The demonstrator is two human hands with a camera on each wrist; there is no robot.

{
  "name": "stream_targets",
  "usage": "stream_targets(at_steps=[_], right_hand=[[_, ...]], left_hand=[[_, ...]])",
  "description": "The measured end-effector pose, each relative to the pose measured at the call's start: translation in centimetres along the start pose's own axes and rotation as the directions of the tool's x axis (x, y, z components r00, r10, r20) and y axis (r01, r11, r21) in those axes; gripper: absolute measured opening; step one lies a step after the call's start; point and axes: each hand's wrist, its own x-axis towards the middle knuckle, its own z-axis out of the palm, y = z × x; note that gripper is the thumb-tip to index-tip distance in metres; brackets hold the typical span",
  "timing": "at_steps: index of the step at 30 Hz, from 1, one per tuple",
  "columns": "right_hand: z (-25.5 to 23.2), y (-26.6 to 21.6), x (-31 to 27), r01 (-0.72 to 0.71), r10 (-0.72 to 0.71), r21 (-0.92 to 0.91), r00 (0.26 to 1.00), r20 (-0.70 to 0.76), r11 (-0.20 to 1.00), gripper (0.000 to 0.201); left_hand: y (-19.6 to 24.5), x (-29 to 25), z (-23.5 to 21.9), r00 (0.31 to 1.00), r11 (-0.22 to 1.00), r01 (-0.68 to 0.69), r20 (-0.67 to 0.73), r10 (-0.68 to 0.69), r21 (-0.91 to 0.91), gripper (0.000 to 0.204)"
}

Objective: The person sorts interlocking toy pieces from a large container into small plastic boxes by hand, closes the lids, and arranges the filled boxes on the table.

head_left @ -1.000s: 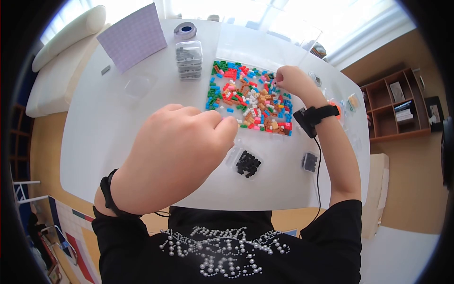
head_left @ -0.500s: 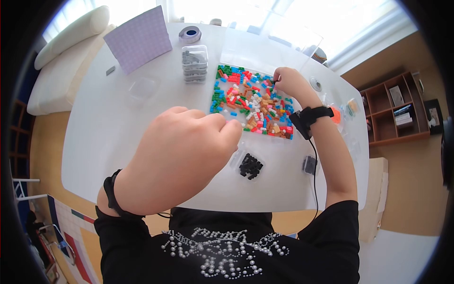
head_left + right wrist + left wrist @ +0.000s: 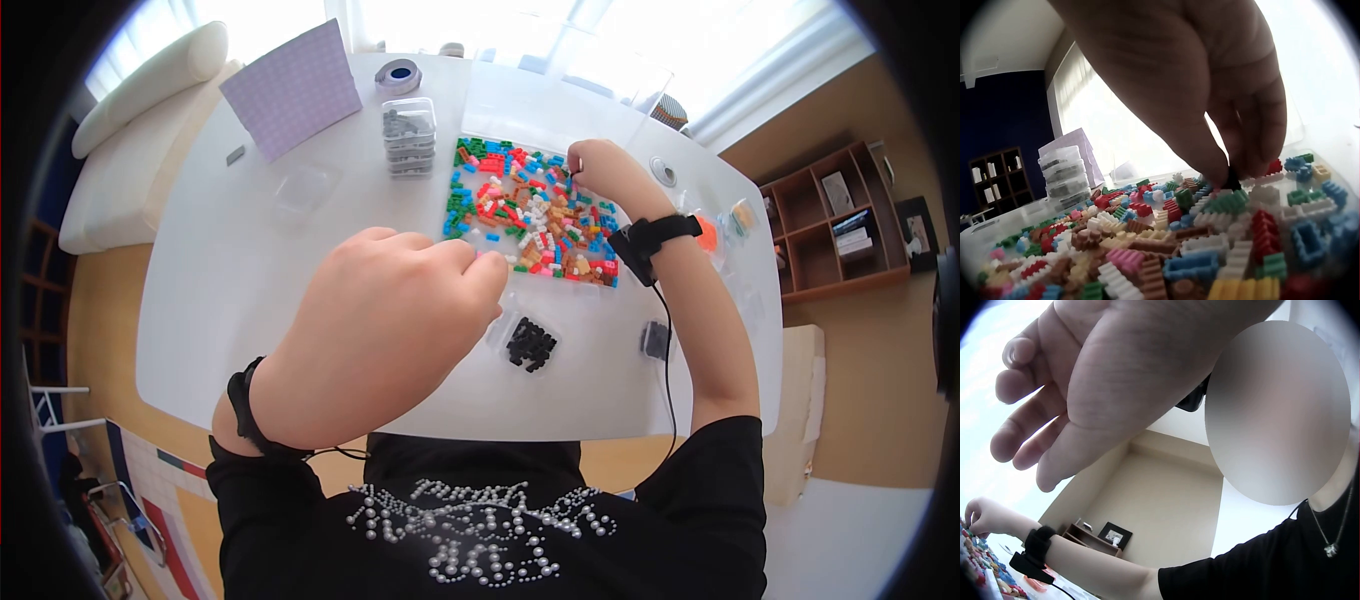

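In the head view, my right hand (image 3: 608, 172) reaches down to the far side of a shallow clear tray (image 3: 520, 284) full of small coloured toy bricks (image 3: 540, 215). Between its thumb and fingers, in the right wrist view, it pinches a small black brick (image 3: 1233, 179) right at the top of the pile. My left hand (image 3: 385, 325) hovers near the camera, left of the tray. The left wrist view shows its fingers (image 3: 1019, 434) loosely bent with nothing in them. Just past this hand sits a small clear box of black bricks (image 3: 531, 345).
Stacked clear boxes (image 3: 408, 140) stand at the back left, near a roll of tape (image 3: 398, 76) and a purple checked sheet (image 3: 292, 90). Another small box (image 3: 656, 340) lies at the right. Clear bags with orange contents (image 3: 706, 232) lie by the right edge.
My right hand has shifted slightly left along the far side of the tray. My left hand stays nearly still, and the head view has tilted a little.
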Motion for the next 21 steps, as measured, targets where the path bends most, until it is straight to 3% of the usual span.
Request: stream_targets(at_steps=[6,10,13,15,17,19,21], right_hand=[[0.4,0.3,0.0,-0.033,0.034,0.099,0.999,-0.008,0.994,0.016],[0.4,0.4,-0.1,-0.026,0.026,0.036,1.0,0.015,0.999,0.016],[-0.5,-0.6,-2.4,-0.001,0.005,0.08,0.998,-0.061,0.997,0.017],[-2.1,-2.3,-4.9,0.036,-0.008,0.17,0.986,-0.164,0.985,0.017],[-3.5,-4.8,-8.4,-0.012,0.046,0.273,0.992,-0.118,0.962,0.014],[-3.7,-7.2,-12.4,0.075,-0.048,0.63,0.997,-0.061,0.773,0.012],[-3.5,-9.9,-15.7,0.147,-0.149,0.593,0.988,-0.045,0.791,0.012]], left_hand=[[0.2,0.0,0.4,1.0,1.0,-0.004,0.013,0.004,0.01,0.021],[0.3,0.0,1.8,0.992,1.0,-0.002,0.129,0.0,0.013,0.024],[0.5,0.1,2.9,0.978,0.999,-0.028,0.205,0.024,0.016,0.027],[0.7,0.0,3.7,0.972,0.999,-0.049,0.232,0.043,0.02,0.029],[0.8,-0.1,4.5,0.97,0.996,-0.083,0.227,0.084,-0.01,0.031],[0.7,-0.1,5.1,0.967,0.995,-0.096,0.238,0.092,0.004,0.031],[0.6,-0.2,5.8,0.962,0.994,-0.109,0.255,0.101,0.018,0.031]])
